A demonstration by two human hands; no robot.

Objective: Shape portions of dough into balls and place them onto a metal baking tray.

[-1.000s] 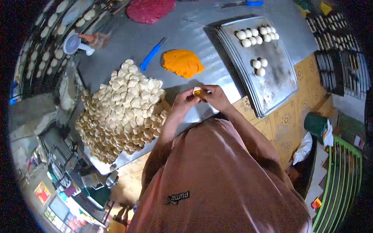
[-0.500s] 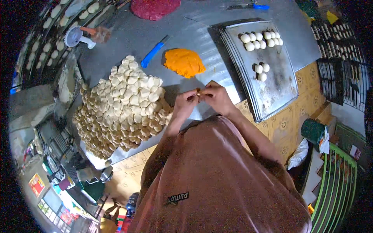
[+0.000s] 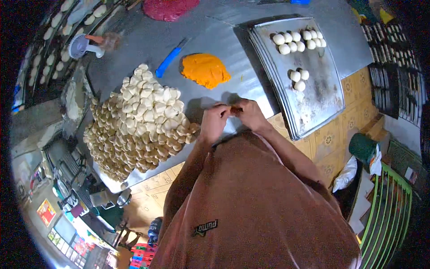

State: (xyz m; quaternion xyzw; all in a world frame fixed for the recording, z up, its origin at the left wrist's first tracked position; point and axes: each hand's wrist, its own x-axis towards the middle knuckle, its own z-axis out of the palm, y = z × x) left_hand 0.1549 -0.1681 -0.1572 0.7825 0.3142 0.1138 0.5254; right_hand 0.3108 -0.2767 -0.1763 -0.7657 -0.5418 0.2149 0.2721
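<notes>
My left hand (image 3: 216, 119) and my right hand (image 3: 246, 112) meet at the table's front edge, fingers pinched round a small piece of dough (image 3: 234, 110), mostly hidden by them. Just beyond lies a lump of orange paste (image 3: 205, 69). Left of my hands spreads a big heap of pale dough pieces (image 3: 148, 112). To the right, a stack of metal trays (image 3: 320, 103) bears several white balls (image 3: 284, 49) in groups.
A blue-handled blade (image 3: 168, 62), magenta mass (image 3: 170, 9) and small fan (image 3: 78, 45) lie across the metal table (image 3: 116, 67). Loaded racks (image 3: 53, 45) stand at both sides. A green bin (image 3: 362, 148), white bag (image 3: 345, 175) and green railing (image 3: 387, 210) are lower right.
The white-and-orange piece between my fingers is now mostly covered as my hands close round it. My left hand has turned slightly. The view shifts a little; objects on the table stay put.
</notes>
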